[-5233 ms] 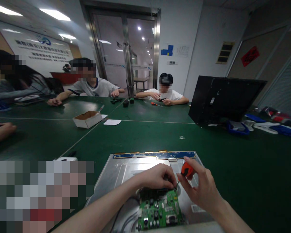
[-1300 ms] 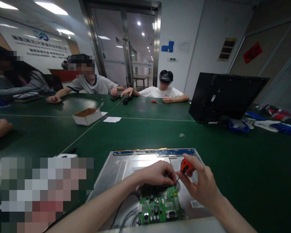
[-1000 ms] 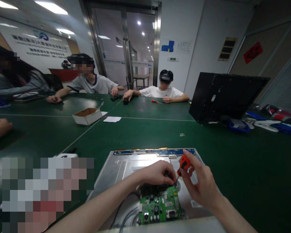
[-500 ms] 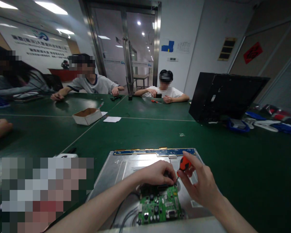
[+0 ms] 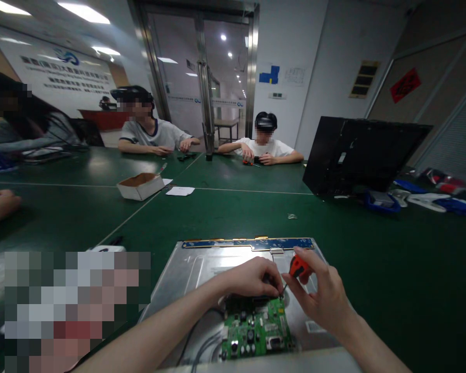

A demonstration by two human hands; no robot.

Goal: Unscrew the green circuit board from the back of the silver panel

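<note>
A green circuit board (image 5: 256, 329) lies on the silver metal back of a display panel (image 5: 202, 264), near its front edge. My right hand (image 5: 320, 290) grips an orange and black screwdriver (image 5: 298, 265) by the handle. The screwdriver slants down to the left, its tip at the board's far right corner. My left hand (image 5: 254, 280) is pinched at that same corner beside the tip; whatever its fingertips hold is hidden. A blue strip board (image 5: 217, 243) runs along the panel's far edge. Grey cables (image 5: 205, 347) reach the circuit board's left side.
Beyond the panel stand an open white box (image 5: 140, 187) and a paper slip (image 5: 180, 191). A small clear bag (image 5: 292, 216) lies on the green table (image 5: 233, 212). At right is a black monitor casing (image 5: 361, 155). Several people sit around the table; one hand (image 5: 2, 204) rests at left.
The screwdriver handle has turned and tilted slightly in my right hand; my left hand stays put. Across the table, a person's hand has moved onto another orange screwdriver, and another person has drawn an arm in.
</note>
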